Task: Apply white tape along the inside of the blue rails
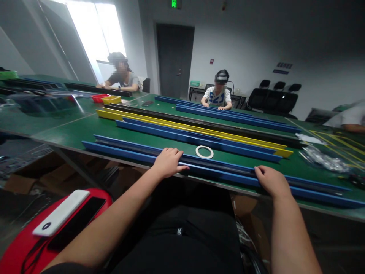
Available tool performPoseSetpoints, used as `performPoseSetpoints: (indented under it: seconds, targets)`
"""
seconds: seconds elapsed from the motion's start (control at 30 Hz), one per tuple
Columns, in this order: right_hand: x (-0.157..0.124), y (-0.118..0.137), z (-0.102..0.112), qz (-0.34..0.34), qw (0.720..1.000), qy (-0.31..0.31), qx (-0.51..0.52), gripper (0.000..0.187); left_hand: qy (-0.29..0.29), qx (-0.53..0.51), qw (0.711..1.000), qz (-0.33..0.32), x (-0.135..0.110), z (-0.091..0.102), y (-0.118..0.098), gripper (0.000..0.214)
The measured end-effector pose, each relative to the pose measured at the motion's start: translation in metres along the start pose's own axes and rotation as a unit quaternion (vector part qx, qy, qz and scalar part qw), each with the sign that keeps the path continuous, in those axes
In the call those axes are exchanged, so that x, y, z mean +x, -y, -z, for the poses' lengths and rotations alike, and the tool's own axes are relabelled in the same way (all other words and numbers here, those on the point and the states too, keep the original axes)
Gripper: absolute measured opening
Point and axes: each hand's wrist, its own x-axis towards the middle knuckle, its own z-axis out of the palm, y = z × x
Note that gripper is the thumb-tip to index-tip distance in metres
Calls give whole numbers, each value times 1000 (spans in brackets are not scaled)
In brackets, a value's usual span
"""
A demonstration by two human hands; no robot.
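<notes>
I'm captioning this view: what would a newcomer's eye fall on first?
Probably the long, bright yellow rail lying across the green table. Next, the left hand and right hand on the nearest blue rail, a white ring just beyond it. Then the red seat at lower left, bearing a white device.

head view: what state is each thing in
Near blue channel, lying along table edge
Left hand, resting on that channel, thumb spread
Right hand, curled over it
White ring, lying flat
Phone on red stool, screen dark
Door, closed
Exit sign, lit green
</notes>
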Motion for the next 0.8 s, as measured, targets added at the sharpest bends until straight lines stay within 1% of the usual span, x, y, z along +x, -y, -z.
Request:
performPoseSetpoints:
  seconds: [0.07,0.13,0.2,0.3,0.37,0.4,0.47,0.57,0.63,0.7,0.73,0.8]
  targets:
    - [-2,21,2,30,999,-7,21,46,-10,-1,1000,-4,-1,0,-12,71]
    - [-5,50,4,95,992,-10,78,42,-12,-7,1000,-9,-1,-1,-26,71]
    - [-7,82,6,162,979,17,124,39,-9,-12,1000,-11,3,-2,-41,71]
    - [-11,126,10,209,969,29,128,40,-6,-21,1000,-14,15,-6,-65,70]
    - [-15,150,13,221,970,17,99,38,-7,-33,999,-20,22,-8,-80,69]
    - [-18,160,14,213,974,8,76,36,-8,-39,999,-22,26,-8,-86,68]
    - [-24,175,14,173,984,-24,32,34,-10,-51,998,-21,29,-8,-95,66]
    - [-30,184,11,120,990,-70,3,32,-5,-68,997,-24,29,-4,-97,64]
    - [-33,182,9,114,989,-92,8,34,-2,-86,995,-54,26,-1,-92,62]
    - [-33,172,8,114,988,-104,10,40,4,-105,990,-98,24,1,-82,60]
    - [-32,164,7,113,988,-107,7,41,8,-109,988,-108,23,1,-76,60]
    - [-27,140,6,112,988,-106,0,42,19,-100,990,-93,21,1,-60,65]
